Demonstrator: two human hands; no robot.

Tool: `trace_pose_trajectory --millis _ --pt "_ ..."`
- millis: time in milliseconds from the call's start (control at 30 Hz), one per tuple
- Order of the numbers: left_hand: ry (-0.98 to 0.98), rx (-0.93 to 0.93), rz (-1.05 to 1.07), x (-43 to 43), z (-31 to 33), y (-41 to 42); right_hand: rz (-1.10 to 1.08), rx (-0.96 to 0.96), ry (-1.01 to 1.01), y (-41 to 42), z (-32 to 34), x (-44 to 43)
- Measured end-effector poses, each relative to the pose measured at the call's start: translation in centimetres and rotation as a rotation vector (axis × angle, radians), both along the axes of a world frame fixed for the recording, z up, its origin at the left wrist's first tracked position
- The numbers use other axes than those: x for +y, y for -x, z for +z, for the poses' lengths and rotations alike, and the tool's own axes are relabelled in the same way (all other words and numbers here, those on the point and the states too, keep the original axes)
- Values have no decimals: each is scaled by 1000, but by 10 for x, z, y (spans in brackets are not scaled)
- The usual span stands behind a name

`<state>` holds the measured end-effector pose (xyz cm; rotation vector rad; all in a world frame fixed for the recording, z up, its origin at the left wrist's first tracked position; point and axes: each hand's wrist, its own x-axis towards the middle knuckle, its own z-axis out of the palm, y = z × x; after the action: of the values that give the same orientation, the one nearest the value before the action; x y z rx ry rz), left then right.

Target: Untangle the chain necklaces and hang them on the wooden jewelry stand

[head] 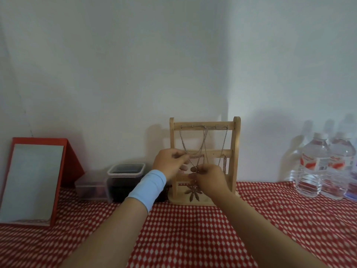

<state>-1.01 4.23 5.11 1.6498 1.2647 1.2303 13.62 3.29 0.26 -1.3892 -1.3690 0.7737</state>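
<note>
A wooden jewelry stand (236, 151) with three crossbars stands upright at the back of the table against the wall. Thin chain necklaces (203, 140) hang from its top bar and drape down past the middle bar. My left hand (169, 163), with a light blue wristband, pinches a chain in front of the middle bar. My right hand (209, 179) pinches the same chain lower down, in front of the bottom bar. A short stretch of chain (193, 164) runs taut between the two hands. A flower-shaped pendant (193, 192) shows at the stand's base.
A red-framed mirror (32, 180) leans at the left. Two clear plastic boxes (125, 178) sit beside the stand's left side. Water bottles (316, 167) stand at the right. A red and white patterned cloth (183, 238) covers the table.
</note>
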Motion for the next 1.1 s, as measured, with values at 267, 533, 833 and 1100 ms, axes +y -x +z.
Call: trace_pose_trajectory --millis 267,533,833,1100 --pt "171 343 -108 -12 -41 2 56 12 49 -1 -10 0" --pt "136 550 -154 -7 -62 -3 145 34 73 -6 -21 -5" --pt "50 414 66 -6 -91 -7 60 -414 147 -14 -44 -3" --pt "0 509 133 -7 -104 -10 -14 -443 -13 -5 -56 -8"
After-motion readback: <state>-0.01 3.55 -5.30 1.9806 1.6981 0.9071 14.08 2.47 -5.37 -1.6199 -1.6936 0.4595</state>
